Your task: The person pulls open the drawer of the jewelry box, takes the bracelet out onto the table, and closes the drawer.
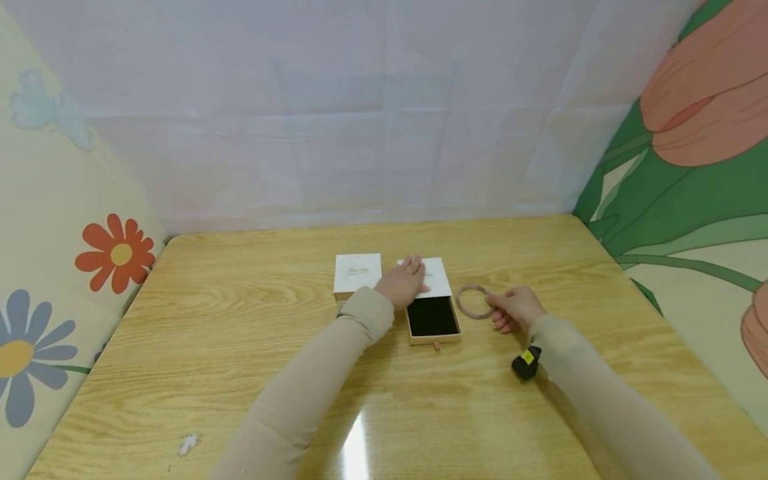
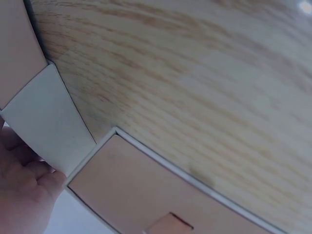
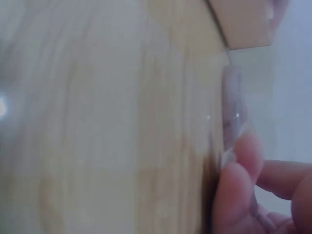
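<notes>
A drawer-style gift box with a white sleeve [image 1: 439, 277] has its dark-lined drawer [image 1: 433, 317] pulled out toward me. My left hand [image 1: 403, 281] rests on top of that sleeve, its fingers reaching over the white surface. The left wrist view shows the left hand [image 2: 27, 183] against the sleeve's white side [image 2: 51, 119]. To the right of the drawer, my right hand [image 1: 517, 308] pinches a greyish-mauve bangle [image 1: 462, 308] by its right side between thumb and fingers. In the right wrist view the bangle [image 3: 232, 100] appears edge-on, low by the tabletop.
A second white-topped box [image 1: 358, 273], closed, stands left of the open one. A black object with a yellow label [image 1: 526, 363] is at my right wrist. White scraps [image 1: 189, 445] lie near the table's front left. A white cloth [image 1: 360, 133] hangs behind the table.
</notes>
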The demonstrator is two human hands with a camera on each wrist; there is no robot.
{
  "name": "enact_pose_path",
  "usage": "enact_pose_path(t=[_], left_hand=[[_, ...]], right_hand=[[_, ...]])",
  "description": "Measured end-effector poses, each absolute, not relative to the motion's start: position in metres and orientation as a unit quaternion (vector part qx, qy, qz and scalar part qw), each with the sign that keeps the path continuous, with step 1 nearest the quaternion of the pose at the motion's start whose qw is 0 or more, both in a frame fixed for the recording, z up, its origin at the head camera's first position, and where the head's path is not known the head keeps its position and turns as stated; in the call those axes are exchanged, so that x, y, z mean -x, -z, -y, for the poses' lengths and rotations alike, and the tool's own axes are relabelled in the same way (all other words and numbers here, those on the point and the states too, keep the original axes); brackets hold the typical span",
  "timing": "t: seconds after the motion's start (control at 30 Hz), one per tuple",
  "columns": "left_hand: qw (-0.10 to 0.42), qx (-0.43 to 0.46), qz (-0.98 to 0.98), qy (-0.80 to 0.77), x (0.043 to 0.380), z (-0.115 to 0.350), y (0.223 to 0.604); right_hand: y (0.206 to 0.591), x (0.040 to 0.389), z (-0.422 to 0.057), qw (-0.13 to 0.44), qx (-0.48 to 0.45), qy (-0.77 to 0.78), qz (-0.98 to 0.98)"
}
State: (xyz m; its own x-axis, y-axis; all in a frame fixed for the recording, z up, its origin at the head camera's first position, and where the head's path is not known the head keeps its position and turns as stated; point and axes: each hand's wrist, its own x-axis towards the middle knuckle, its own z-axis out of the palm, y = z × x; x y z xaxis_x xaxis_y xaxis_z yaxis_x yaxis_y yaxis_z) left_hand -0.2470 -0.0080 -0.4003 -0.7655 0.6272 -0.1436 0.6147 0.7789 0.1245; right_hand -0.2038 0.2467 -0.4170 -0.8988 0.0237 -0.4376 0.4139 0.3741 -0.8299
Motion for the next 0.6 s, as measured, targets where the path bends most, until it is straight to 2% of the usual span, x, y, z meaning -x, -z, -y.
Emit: enact_pose_path(t=[0.33,0.53,0.6], left_hand=[[0.104,-0.323,-0.94,-0.032,0.247,0.007,0.4],[0.119,-0.319,-0.939,-0.046,0.255,0.007,0.408],[0.11,-0.326,-0.938,-0.052,0.262,0.008,0.421]], right_hand=[[0.416,0.189,-0.248,0.152,-0.13,0.588,-0.784],[0.41,0.175,-0.242,0.135,-0.119,0.584,-0.791],[0.408,0.17,-0.238,0.133,-0.113,0.585,-0.792]])
